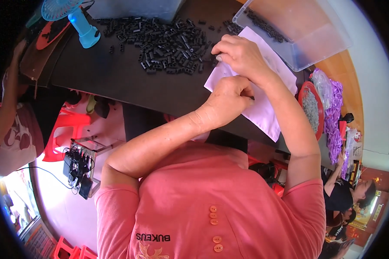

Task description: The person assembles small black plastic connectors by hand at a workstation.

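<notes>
A pale pink cloth (263,110) lies on the dark table under both of my hands. My left hand (229,97) is closed over it, thumb and fingertips curled together, and whatever they hold is too small to make out. Farther forward, my right hand (240,56) reaches past the cloth's upper left edge. Its fingers bend down at the right side of a heap of small black plastic parts (168,47). Those fingertips are partly hidden, so I cannot make out what lies between them.
A clear plastic bin (320,47) with black parts stands at the far right, and another translucent bin (134,7) at the back. A blue fan (88,36) stands far left. Right of the cloth sit a red basket (301,101) of small clear pieces and purple strips (334,125). Other people are nearby.
</notes>
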The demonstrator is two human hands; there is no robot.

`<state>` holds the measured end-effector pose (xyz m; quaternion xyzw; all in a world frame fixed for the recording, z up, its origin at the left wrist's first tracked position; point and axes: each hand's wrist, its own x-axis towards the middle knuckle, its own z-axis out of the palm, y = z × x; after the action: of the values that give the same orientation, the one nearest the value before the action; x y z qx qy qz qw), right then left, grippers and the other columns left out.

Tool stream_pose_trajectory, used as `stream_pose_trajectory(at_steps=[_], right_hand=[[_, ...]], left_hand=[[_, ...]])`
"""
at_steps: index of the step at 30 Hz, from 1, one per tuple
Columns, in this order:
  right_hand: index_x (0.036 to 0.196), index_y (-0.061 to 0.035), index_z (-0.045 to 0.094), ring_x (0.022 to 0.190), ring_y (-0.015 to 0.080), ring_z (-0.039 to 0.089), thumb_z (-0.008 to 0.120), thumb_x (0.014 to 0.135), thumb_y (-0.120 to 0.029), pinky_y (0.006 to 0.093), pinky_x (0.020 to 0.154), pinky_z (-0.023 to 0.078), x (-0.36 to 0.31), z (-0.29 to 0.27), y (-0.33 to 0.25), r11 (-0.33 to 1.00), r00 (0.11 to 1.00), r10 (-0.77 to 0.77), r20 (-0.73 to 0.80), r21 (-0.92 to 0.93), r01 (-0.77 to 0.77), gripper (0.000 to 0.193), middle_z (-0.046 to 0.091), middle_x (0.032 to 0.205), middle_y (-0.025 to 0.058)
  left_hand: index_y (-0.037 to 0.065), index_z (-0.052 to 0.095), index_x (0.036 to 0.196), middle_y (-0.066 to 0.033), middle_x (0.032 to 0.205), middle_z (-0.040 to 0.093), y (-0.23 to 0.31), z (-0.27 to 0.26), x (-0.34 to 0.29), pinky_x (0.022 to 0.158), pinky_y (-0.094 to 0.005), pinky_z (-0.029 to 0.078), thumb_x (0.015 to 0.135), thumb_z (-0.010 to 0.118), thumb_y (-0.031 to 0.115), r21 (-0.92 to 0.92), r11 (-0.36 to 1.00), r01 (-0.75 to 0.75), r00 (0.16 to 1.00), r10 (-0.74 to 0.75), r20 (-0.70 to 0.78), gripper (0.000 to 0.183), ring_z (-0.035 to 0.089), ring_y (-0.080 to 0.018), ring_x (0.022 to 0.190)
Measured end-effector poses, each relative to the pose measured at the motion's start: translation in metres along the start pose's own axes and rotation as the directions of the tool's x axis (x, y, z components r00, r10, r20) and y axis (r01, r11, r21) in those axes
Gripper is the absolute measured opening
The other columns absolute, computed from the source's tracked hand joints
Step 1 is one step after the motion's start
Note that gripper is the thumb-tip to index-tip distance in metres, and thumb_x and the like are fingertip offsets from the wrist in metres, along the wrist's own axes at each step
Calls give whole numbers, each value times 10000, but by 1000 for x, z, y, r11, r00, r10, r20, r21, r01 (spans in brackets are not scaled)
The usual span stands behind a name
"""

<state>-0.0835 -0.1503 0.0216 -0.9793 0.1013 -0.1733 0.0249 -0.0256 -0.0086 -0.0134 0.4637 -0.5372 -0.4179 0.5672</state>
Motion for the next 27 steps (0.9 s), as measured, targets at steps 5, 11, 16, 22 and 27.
stream_pose_trajectory(at_steps=[5,11,16,22,27], right_hand=[[873,-49,642,767,281,604,607,768,-69,368,666,482,-7,-5,4,998,1000,13,-19,54,-12,113,607,836,80],[901,-33,643,730,169,612,603,829,-112,290,674,484,-53,-37,5,814,932,360,-45,503,-290,114,620,819,40],[911,-41,668,756,123,609,604,883,-122,259,703,470,-71,-53,-6,306,731,640,238,793,-527,107,641,833,19],[985,-22,676,790,114,607,604,890,-117,255,740,471,-78,-59,-17,333,801,562,207,829,-448,153,655,860,21],[996,-11,668,814,110,599,608,886,-77,255,759,484,-81,-55,-27,385,844,516,146,841,-381,141,648,889,21]], left_hand=[[-29,654,869,-72,777,650,0,1,0,646,-272,487,765,688,42,-36,999,22,1000,-22,2,130,597,-131,705],[-4,676,902,-34,728,642,6,0,1,535,-218,447,796,687,50,-48,995,89,996,-89,1,119,548,-71,579],[-23,676,914,-43,730,635,10,-4,2,513,-218,439,831,668,37,-250,942,222,972,-234,-19,103,559,-83,578],[-30,655,963,-64,787,644,17,-7,3,505,-224,458,884,645,65,-384,888,254,948,-308,-85,125,594,-106,631],[-37,636,992,-78,827,655,18,-6,3,496,-221,456,898,638,72,-377,895,237,946,-301,-122,143,596,-111,630]])
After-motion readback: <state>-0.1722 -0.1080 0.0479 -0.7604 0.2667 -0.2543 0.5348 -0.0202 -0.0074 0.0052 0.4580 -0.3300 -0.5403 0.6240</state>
